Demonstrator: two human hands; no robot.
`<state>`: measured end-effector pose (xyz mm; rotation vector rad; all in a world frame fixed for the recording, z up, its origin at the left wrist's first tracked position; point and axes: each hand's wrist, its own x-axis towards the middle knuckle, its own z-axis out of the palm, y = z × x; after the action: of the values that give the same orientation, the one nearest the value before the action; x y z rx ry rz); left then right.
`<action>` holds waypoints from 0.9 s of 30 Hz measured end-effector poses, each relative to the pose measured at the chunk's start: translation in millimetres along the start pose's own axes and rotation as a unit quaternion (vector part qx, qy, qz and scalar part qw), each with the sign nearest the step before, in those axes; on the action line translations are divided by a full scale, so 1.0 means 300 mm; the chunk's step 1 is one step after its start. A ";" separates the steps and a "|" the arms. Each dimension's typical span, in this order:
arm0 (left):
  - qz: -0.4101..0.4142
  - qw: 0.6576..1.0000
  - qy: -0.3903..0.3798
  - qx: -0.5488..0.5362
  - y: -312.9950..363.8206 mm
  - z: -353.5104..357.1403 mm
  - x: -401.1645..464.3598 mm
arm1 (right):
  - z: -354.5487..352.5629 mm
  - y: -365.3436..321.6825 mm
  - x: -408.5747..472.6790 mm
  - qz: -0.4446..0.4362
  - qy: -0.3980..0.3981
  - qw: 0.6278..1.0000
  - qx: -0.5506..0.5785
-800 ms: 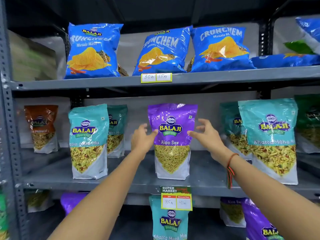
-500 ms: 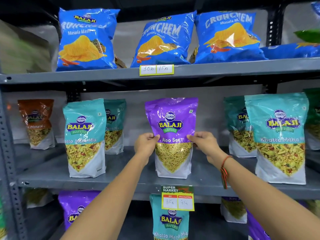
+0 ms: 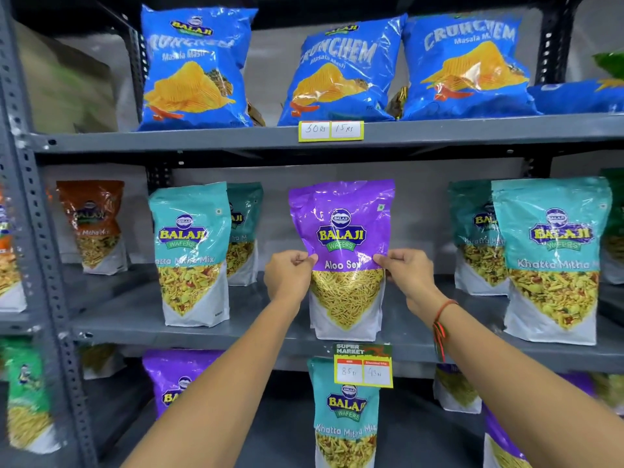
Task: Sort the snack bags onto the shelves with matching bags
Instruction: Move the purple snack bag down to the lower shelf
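I am looking at a shop, a small supermarket aisle by every sign. Grey slotted-steel shelving [image 3: 44, 251] stands in tiers, each shelf stocked with branded snack packs facing outward: blue Crunchem chip bags [image 3: 194, 67] on the top shelf, teal Khatta Mitha Mix pouches [image 3: 189, 255] and a purple Aloo Sev pouch [image 3: 341, 224] on the one below. A handwritten price label [image 3: 331, 130] is stuck on the upper shelf edge, and a tag printed "Super Market" [image 3: 363, 365] with two prices hangs from the middle one.

The purple Aloo Sev bag [image 3: 341, 224] is glossy plastic film (glare on its top); the shelf [image 3: 169, 141] is matt grey painted metal.
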<state>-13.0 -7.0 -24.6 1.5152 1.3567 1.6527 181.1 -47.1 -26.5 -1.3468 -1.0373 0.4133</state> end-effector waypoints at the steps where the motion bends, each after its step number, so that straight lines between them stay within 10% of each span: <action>1: 0.004 1.000 -0.004 0.001 0.003 -0.025 -0.007 | 0.007 -0.011 -0.021 -0.001 -0.004 1.000 0.002; 19: 0.089 0.993 0.081 0.016 -0.296 -0.493 -0.349 | 0.211 0.116 -0.524 -0.006 -0.130 0.990 0.049; 27: 0.003 0.997 0.053 0.047 -0.630 -0.538 -0.446 | 0.342 0.395 -0.661 0.059 -0.191 0.980 0.022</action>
<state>-178.3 -106.3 -230.7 1.5032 1.5057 1.7167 32.4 -111.1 -220.5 -1.3208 -1.2565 0.8028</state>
